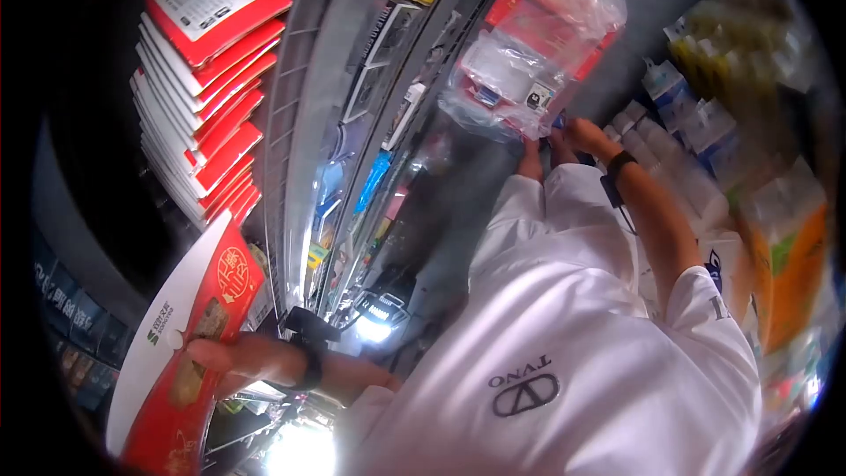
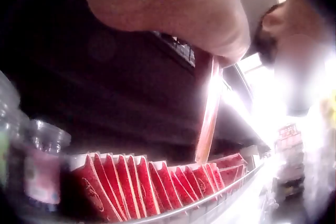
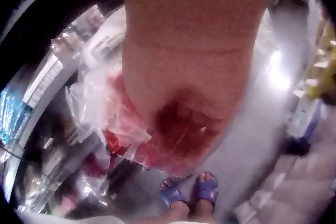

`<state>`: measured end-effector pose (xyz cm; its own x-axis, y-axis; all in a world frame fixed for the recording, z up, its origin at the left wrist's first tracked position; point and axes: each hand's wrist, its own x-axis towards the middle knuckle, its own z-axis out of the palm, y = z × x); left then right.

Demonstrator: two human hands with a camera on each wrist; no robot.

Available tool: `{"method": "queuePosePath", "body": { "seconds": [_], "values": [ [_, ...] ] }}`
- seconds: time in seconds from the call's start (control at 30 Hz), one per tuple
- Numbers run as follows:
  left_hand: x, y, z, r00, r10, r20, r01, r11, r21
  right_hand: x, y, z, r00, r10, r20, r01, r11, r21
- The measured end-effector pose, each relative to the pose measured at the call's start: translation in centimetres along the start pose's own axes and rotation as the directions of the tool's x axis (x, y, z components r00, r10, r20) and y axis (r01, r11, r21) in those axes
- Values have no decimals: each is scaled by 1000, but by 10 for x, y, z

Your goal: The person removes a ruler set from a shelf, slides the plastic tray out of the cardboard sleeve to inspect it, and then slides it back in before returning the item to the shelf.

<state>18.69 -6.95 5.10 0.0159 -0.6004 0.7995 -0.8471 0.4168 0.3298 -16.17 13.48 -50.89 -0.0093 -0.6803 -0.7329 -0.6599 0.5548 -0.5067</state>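
Note:
In the head view, my left hand [image 1: 242, 360] pinches a flat red-and-white packet [image 1: 225, 286], thumb across its face. The left wrist view shows that packet [image 2: 209, 116] edge-on under the hand [image 2: 178, 8], above a row of red packets [image 2: 139, 187]. The row [image 1: 207, 18] stands at upper left in the head view. My right hand [image 1: 586, 137] grips the near edge of a red bundle [image 1: 529, 26] in clear plastic. In the right wrist view, the hand [image 3: 184, 77] covers part of the bundle [image 3: 149, 153]; its fingertips are hidden.
A wire shelf edge [image 1: 295, 97] borders the packet row. Packaged goods, including a blue item [image 1: 374, 181], sit beyond it. White packs [image 1: 670, 159] and an orange pack [image 1: 789, 273] stand at right. Blue sandals [image 3: 207, 190] are on the grey floor [image 3: 247, 145].

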Motion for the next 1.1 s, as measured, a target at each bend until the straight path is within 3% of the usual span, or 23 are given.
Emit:
{"method": "queuePosePath", "body": {
  "seconds": [0.1,0.17,0.27,0.3,0.33,0.47,0.5,0.63,0.7,0.77,0.87,0.97,1.0,1.03,1.1],
  "values": [
    [5,-2,-2,1000,15,26,-14,999,-50,-14,-7,-20,998,-36,60,35,999,19],
    [9,-12,-6,998,48,44,-44,995,-95,8,25,10,995,-86,51,83,995,63],
    [19,-22,-21,995,47,91,-38,995,-96,41,62,66,989,-48,139,2,949,315],
    [19,-20,-23,994,34,100,-25,995,-93,34,50,58,973,63,220,-182,794,580],
    [17,-17,-22,998,19,60,-15,997,-76,28,38,55,951,108,290,-284,675,681],
    [18,-19,-17,999,-14,-48,13,1000,-21,29,-16,76,924,-114,365,-113,831,545],
    [19,-15,-14,1000,-8,20,10,994,-110,32,-30,84,918,-162,361,-57,849,526],
    [19,6,1,999,17,33,-14,995,-101,44,-90,112,917,-314,245,192,888,419],
    [21,6,5,999,1,-43,-3,1000,-28,51,-109,133,921,-337,195,250,896,367],
    [28,-4,-7,998,17,-53,-18,1000,-17,67,-117,174,941,-257,220,134,880,456],
    [29,-4,-7,997,20,-78,-20,1000,-1,67,-131,165,970,-86,227,3,940,340],
    [34,-11,-16,994,91,-53,-90,996,13,73,-112,176,956,-166,242,71,931,357],
    [38,-17,-23,989,148,-5,-148,989,-2,63,-122,155,923,-116,368,-100,849,520],
    [38,-18,-23,988,154,-8,-154,988,-14,45,-140,96,867,-92,489,-279,724,631],
    [40,-19,-29,987,160,-9,-160,987,8,46,-164,77,799,-133,586,-363,669,648]
  ]
}}
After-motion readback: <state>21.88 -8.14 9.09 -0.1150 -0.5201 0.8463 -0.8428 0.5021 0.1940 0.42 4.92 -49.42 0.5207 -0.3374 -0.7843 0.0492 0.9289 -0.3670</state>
